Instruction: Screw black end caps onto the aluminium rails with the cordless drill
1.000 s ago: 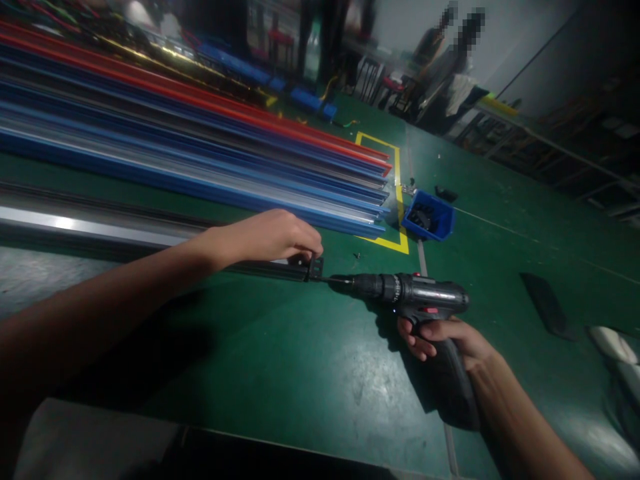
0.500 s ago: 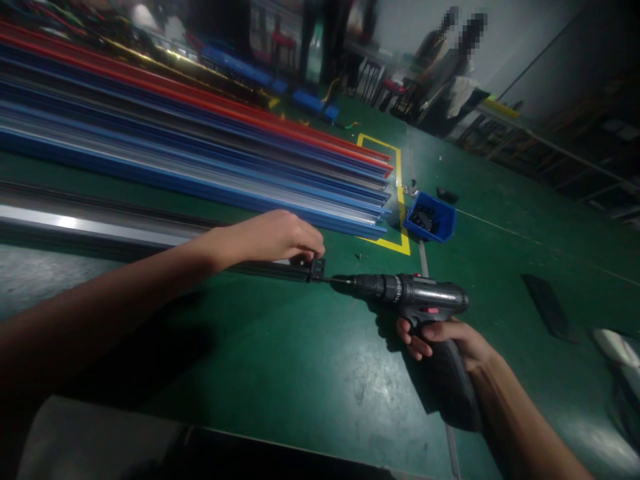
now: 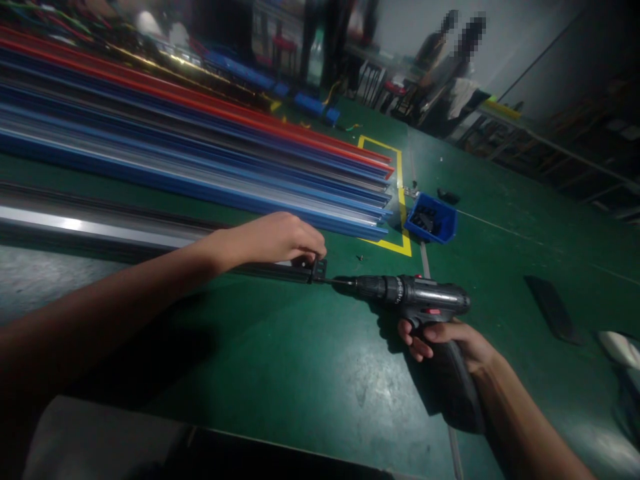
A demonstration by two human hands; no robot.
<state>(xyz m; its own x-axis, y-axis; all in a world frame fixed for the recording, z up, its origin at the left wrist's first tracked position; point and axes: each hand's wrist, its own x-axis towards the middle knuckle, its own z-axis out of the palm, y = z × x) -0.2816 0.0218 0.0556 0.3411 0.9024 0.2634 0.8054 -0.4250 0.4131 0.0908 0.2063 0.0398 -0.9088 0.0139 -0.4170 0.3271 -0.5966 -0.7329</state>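
Observation:
My right hand point(image 3: 445, 340) is wrapped round the grip of a black cordless drill point(image 3: 415, 293), which lies level with its bit pointing left. The bit tip meets a small black bracket point(image 3: 319, 268) at the end of a long dark metal rail point(image 3: 100, 233) lying on the green table point(image 3: 300, 373). My left hand point(image 3: 275, 239) is closed over the rail's end, fingers pinching the bracket right beside the bit.
A stack of long blue, red and grey rails point(image 3: 200, 147) lies behind. A blue bin point(image 3: 431, 219) of black parts sits by yellow floor tape point(image 3: 400, 200). A dark flat strip point(image 3: 553, 308) lies at the right. Two people point(image 3: 450, 60) stand far back.
Almost nothing has moved. The drill and both hands hold the same pose; the view has shifted very slightly.

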